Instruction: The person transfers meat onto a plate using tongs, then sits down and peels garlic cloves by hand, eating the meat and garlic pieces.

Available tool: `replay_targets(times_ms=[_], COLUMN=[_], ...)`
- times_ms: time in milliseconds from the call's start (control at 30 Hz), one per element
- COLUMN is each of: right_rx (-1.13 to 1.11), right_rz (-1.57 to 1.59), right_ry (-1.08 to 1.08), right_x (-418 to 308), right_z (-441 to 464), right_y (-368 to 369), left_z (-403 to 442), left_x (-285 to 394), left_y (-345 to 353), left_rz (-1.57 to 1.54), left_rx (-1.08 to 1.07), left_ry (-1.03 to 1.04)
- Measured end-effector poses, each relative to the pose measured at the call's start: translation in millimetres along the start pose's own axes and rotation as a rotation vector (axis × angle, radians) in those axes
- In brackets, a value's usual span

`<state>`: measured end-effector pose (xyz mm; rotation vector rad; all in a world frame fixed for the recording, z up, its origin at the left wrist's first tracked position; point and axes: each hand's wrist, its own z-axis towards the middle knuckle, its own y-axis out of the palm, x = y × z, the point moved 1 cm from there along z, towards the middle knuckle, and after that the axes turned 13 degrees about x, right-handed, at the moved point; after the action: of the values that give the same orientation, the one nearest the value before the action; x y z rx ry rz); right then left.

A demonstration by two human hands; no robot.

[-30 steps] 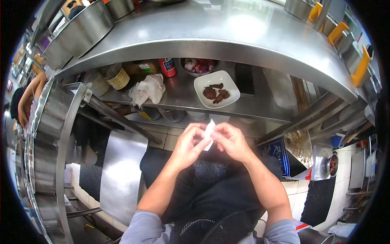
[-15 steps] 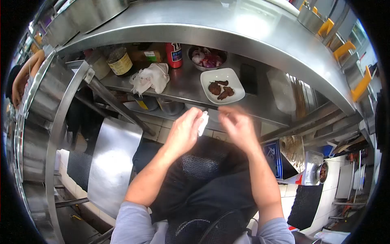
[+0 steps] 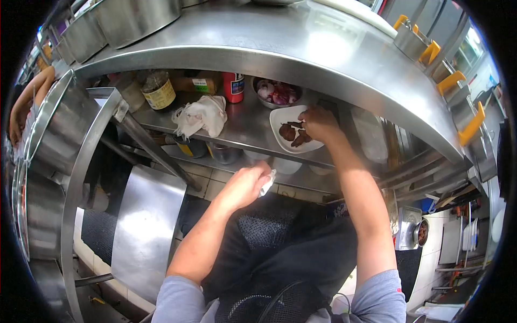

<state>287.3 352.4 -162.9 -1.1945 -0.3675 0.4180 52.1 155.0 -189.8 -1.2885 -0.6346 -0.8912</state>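
Note:
My left hand (image 3: 249, 185) is closed around a crumpled white paper tissue (image 3: 267, 183), low in front of the shelf. Over the right side of a square white dish (image 3: 276, 119) is my right hand (image 3: 320, 125), its fingers curled together and pointing down. Several dark brown pieces of cooked meat (image 3: 287, 132) lie in the dish. The right fingertips are beside the upper pieces; whether they grip one is hidden.
Behind the dish stands a metal bowl of cut red onions (image 3: 277, 92). A red bottle (image 3: 233, 87), a white cloth (image 3: 201, 116) and a yellow-labelled jar (image 3: 159, 91) are on the shelf. The steel counter edge (image 3: 258, 56) overhangs it. Another person's arm (image 3: 32, 99) is at far left.
My right hand has moved up and forward from beside the tissue to the dish. My left hand has dropped slightly, keeping the tissue.

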Motion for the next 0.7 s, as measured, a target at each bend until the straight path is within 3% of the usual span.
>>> replay_targets(times_ms=[100, 533, 633, 700], right_rx=[-0.123, -0.002, 0.124, 0.261], right_rz=[-0.021, 0.197, 0.393, 0.686], right_ry=[0.015, -0.041, 0.034, 0.121], right_x=[1.3, 6.3, -15.6, -29.7], right_z=[5.4, -7.1, -33.2, -56.4], right_y=[0.5, -14.7, -46.9, -62.9], left_z=[0.7, 2.5, 2.3, 0.2], left_x=[-2.5, -1.4, -1.1, -0.7], left_y=[0.7, -3.1, -5.0, -5.6], left_rz=[0.01, 0.002, 0.015, 0.036], left_rx=[-0.03, -0.003, 0.006, -0.017], left_ry=[-0.002, 0.024, 0.022, 0.005])
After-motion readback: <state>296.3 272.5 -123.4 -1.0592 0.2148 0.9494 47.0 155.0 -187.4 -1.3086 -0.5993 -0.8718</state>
